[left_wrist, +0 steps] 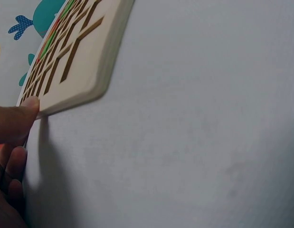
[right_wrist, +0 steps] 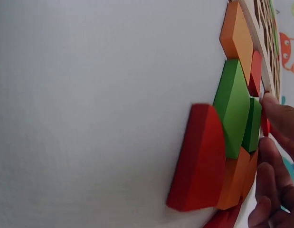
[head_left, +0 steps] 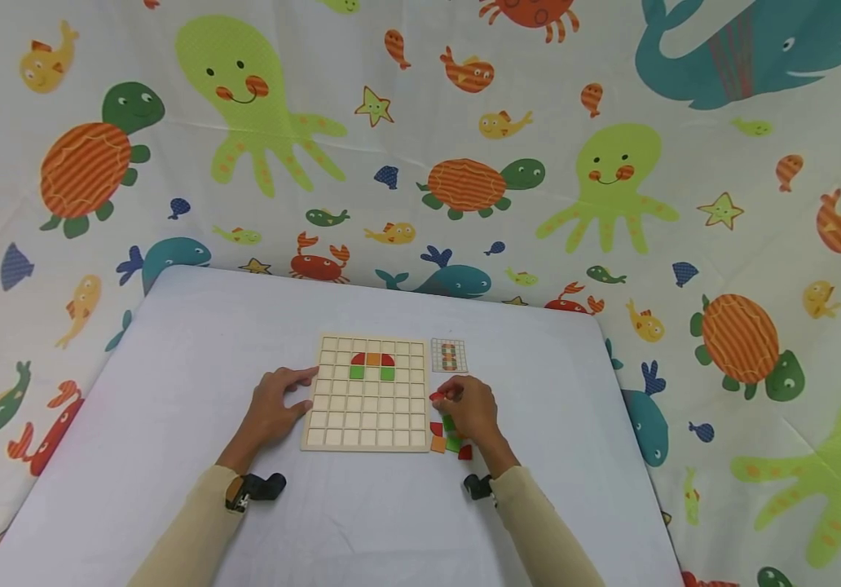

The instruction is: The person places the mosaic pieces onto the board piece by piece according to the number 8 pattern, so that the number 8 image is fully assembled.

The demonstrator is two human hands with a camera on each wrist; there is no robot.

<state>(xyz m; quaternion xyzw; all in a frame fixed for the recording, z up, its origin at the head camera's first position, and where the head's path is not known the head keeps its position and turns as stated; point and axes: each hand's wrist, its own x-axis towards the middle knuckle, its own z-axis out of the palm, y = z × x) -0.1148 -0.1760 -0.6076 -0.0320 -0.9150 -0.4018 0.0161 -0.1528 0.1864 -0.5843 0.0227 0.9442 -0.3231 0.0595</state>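
Head view, surface and room: white table (head_left: pixel 362 522) under both hands; curtain (head_left: pixel 420 106) printed with sea animals beyond them.
Head view, wooden board (head_left: pixel 376 404): gridded, between the hands; five red, orange and green tiles (head_left: pixel 372 359) set in it.
Head view, left hand (head_left: pixel 274 406): thumb and forefinger spread, touching the board's left edge.
Head view, right hand (head_left: pixel 470 408): pinching a red piece (head_left: pixel 437 396) beside the board; pattern card (head_left: pixel 449 355) beyond the grip.
Left wrist view, board corner: pale, rounded.
Right wrist view, loose pieces (right_wrist: pixel 234 104): thick, orange, green and red, just beside the pinch.
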